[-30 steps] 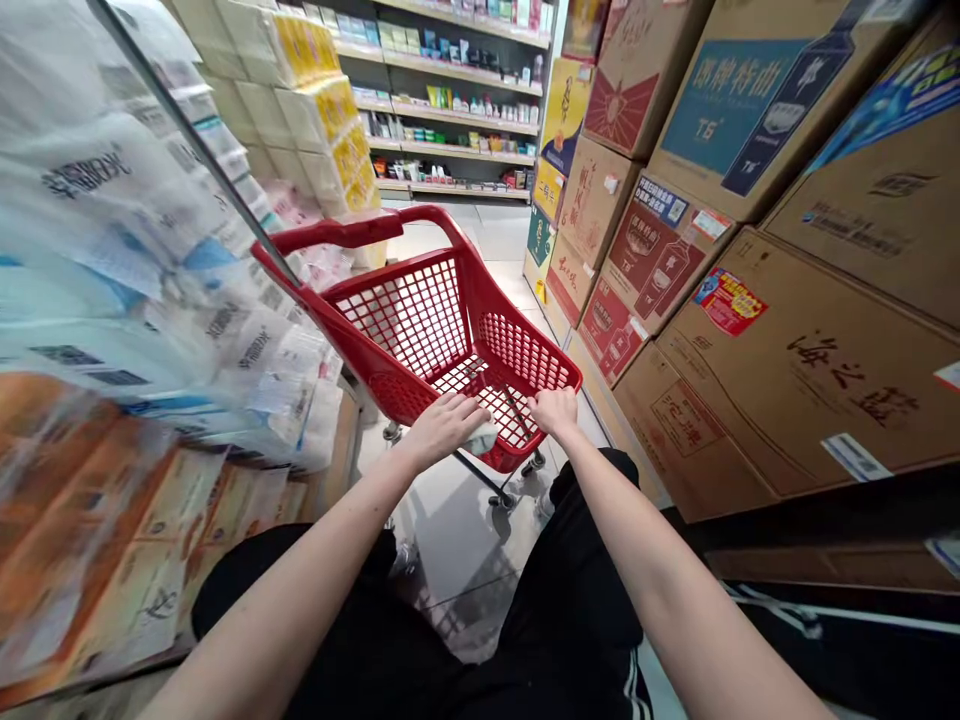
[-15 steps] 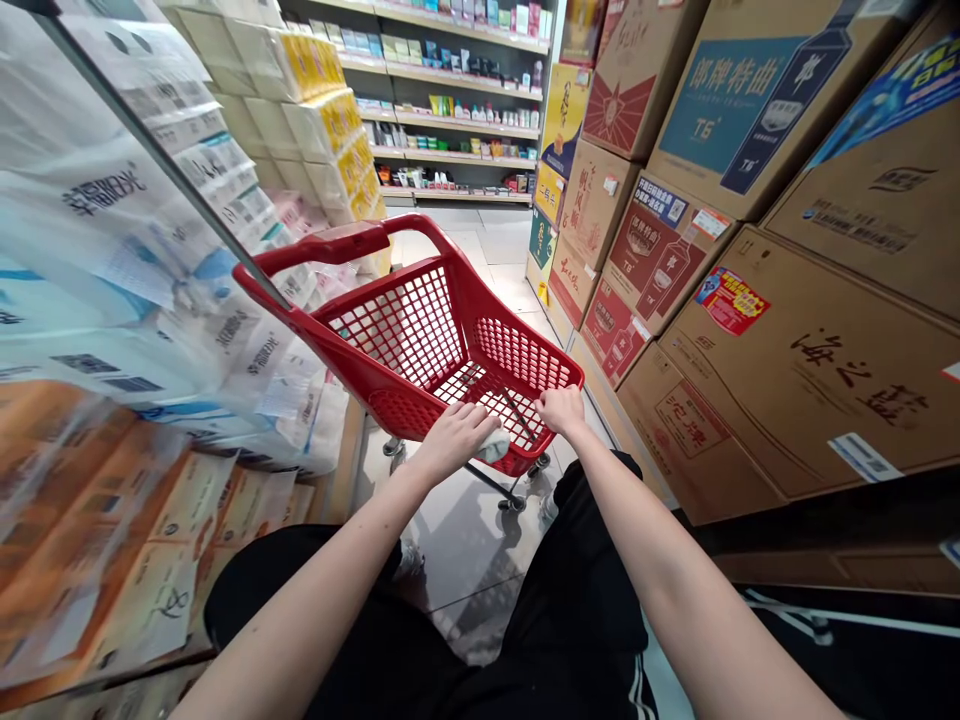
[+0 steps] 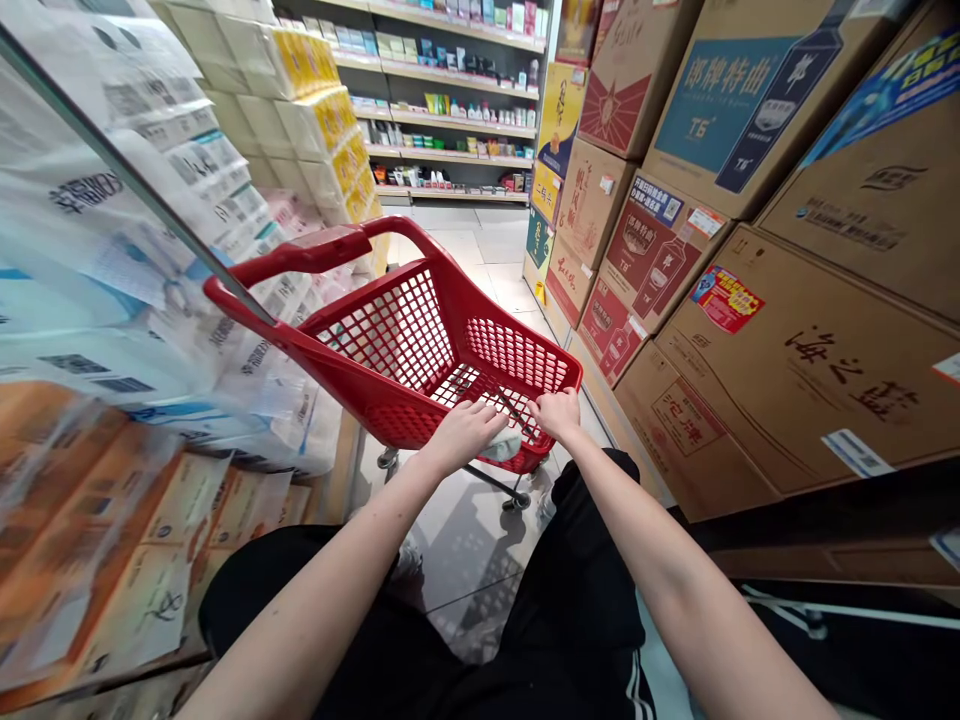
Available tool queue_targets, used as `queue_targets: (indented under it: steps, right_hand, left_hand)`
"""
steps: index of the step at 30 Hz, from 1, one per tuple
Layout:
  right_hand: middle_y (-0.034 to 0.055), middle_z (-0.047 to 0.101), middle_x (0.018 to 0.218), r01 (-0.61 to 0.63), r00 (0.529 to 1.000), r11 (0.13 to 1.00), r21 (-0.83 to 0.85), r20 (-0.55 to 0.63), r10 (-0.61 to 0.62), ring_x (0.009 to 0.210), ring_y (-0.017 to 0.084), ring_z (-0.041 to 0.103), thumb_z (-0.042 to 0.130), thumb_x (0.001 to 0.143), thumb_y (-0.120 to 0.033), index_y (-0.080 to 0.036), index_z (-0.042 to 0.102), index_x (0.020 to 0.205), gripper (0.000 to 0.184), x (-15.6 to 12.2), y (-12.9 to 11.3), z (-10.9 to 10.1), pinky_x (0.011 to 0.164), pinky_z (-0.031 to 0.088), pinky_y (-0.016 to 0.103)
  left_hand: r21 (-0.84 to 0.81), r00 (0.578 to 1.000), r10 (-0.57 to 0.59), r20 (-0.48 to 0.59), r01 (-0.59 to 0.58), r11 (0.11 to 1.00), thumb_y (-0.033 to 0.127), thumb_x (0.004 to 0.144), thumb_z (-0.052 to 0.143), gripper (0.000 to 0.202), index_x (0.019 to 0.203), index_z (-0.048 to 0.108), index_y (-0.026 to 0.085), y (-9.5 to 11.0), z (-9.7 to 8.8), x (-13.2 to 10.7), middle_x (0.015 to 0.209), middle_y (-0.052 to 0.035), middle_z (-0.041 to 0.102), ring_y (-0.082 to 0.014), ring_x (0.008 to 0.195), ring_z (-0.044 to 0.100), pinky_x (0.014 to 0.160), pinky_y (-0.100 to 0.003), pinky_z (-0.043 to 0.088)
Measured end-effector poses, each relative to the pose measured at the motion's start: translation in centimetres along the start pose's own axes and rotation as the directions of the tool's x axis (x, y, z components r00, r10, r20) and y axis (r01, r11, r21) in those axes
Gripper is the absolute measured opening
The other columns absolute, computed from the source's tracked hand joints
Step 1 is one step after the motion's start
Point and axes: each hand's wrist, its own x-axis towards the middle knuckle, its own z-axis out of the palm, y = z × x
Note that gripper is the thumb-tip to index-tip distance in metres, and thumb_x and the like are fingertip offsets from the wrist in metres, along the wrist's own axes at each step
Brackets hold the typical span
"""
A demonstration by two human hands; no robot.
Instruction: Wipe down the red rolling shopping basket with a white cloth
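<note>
A red plastic shopping cart (image 3: pixel 405 340) stands in a shop aisle in front of me, its handle (image 3: pixel 300 255) on the far side. My left hand (image 3: pixel 463 432) is closed on a pale cloth (image 3: pixel 504 446) pressed against the cart's near rim. My right hand (image 3: pixel 556 412) grips the same rim a little to the right, fingers curled over it. The basket looks empty.
Stacked packs of tissue paper (image 3: pixel 112 260) line the left side. Brown cardboard cartons (image 3: pixel 750 330) are piled high on the right. Shelves of small goods (image 3: pixel 450 120) close the aisle's far end. The tiled floor (image 3: pixel 480 250) runs between them.
The cart has tilted and swung so its handle end moved left. My left hand with the cloth has slid slightly right along the near rim.
</note>
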Motion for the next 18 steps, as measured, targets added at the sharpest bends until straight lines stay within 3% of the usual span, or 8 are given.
queue_targets:
  steps: [9, 18]
  right_hand:
    - [0.0083, 0.071, 0.081, -0.042, 0.999, 0.998, 0.047, -0.009, 0.042, 0.077, 0.018, 0.062, 0.032, 0.093, -0.045, -0.019, 0.072, 0.082, 0.049, -0.5, -0.9, 0.2, 0.082, 0.024, 0.035]
    - [0.0131, 0.071, 0.087, -0.061, 0.995, 0.998, 0.003, 0.077, 0.061, 0.084, 0.02, 0.063, 0.034, 0.093, -0.043, -0.016, 0.072, 0.087, 0.047, -0.4, -1.2, -0.3, 0.085, 0.024, 0.035]
  left_hand:
    - [-0.091, 0.995, 0.034, 0.089, -0.026, 0.996, 0.028, 0.078, 0.063, 0.022, 0.097, 0.054, 0.022, -1.2, -0.3, 0.6, 0.089, -0.003, 0.062, -0.0189, 0.088, 0.056, 0.07, -0.03, 0.035]
    - [-0.258, 0.991, 0.017, 0.132, 0.018, 0.966, 0.041, 0.081, 0.059, 0.02, 0.093, 0.061, 0.025, -2.1, -0.3, 1.0, 0.086, 0.0005, 0.064, -0.0147, 0.083, 0.059, 0.065, -0.026, 0.036]
